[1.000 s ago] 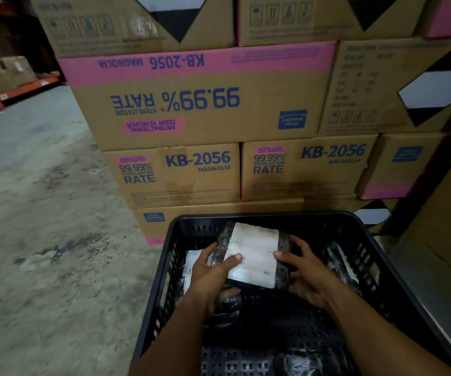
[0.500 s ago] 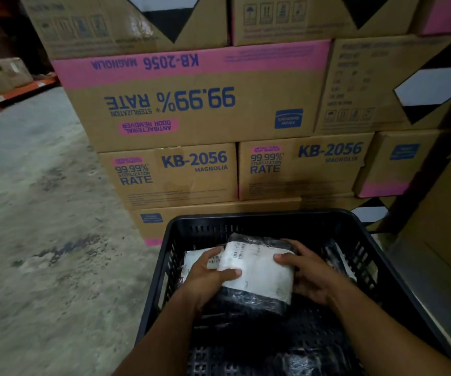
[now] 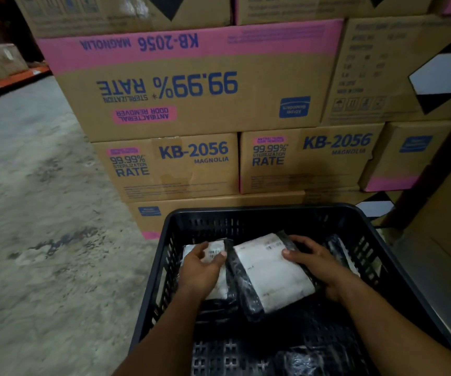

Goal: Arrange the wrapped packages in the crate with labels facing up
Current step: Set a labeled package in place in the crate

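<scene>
A black plastic crate (image 3: pixel 259 210) stands in front of me. In it a black-wrapped package (image 3: pixel 270 275) lies tilted in the middle, its white label facing up. My right hand (image 3: pixel 315 265) grips its right edge. A second package (image 3: pixel 215 252) lies to its left, label up, with my left hand (image 3: pixel 201 271) curled over it and the thumb on the label. A third package (image 3: pixel 341 249) leans against the crate's right wall. Another black-wrapped package (image 3: pixel 300 359) lies at the near end, no label showing.
Stacked cardboard boxes (image 3: pixel 191 96) rise just behind the crate and more boxes (image 3: pixel 447 213) stand to its right. Bare concrete floor (image 3: pixel 37 213) spreads to the left. An orange shelf rail (image 3: pixel 15 78) runs at the far left.
The middle package came down from between both hands to lie in the crate. My left hand let go of it and moved left onto the second package.
</scene>
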The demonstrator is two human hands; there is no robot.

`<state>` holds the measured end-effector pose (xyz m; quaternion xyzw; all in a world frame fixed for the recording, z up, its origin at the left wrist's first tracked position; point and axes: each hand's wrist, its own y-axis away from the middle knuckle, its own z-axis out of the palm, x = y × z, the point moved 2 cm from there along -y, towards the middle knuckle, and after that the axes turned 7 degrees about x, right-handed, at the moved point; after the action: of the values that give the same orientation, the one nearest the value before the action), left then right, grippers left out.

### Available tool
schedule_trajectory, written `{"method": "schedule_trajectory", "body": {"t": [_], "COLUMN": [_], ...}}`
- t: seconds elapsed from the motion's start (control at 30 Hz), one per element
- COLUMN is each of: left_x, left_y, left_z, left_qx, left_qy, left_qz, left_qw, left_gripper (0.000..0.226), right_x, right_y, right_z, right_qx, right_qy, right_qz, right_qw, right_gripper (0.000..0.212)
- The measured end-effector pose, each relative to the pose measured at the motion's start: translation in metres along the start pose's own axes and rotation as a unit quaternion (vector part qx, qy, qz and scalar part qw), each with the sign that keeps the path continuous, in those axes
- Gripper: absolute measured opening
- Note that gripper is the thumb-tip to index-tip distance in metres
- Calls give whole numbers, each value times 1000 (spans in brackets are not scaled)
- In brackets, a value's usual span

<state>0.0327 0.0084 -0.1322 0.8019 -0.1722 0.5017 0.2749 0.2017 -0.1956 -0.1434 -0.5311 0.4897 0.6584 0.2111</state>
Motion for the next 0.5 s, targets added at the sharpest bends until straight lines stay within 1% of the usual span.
{"method": "schedule_trajectory", "body": {"t": [0.03,0.07,0.13,0.17,0.2,0.23,0.3,0.4,0.5], "left_x": [-7,-15,-35,-45,-53,-59,-67,-74,-75], "left_y": [-2,-2,-3,-4,-5,-7,-9,-6,2], "left_z": [-2,-2,1,4,7,10,12,15,20], "left_qx": [6,6,-6,-19,-33,-41,-35,6,52], "left_qy": [-74,-162,-341,-391,-415,-421,-428,-464,-484], "left_qz": [35,71,118,117,110,105,111,146,210], "left_qw": [997,984,933,913,903,900,896,874,848], "left_gripper": [71,75,83,86,88,88,87,83,81], "right_x": [4,9,17,21,26,32,46,67,84], "right_y": [-4,-8,-14,-17,-19,-23,-32,-50,-65], "right_z": [-4,-7,-7,-4,-1,3,13,27,30], "right_qx": [31,62,121,144,161,171,176,169,172], "right_qy": [0,9,29,29,23,18,35,100,154], "right_qz": [0,-3,-21,-30,-37,-40,-36,-26,1], "right_qw": [1000,998,992,989,986,984,983,980,973], "right_gripper": [55,58,60,58,56,52,49,54,57]}}
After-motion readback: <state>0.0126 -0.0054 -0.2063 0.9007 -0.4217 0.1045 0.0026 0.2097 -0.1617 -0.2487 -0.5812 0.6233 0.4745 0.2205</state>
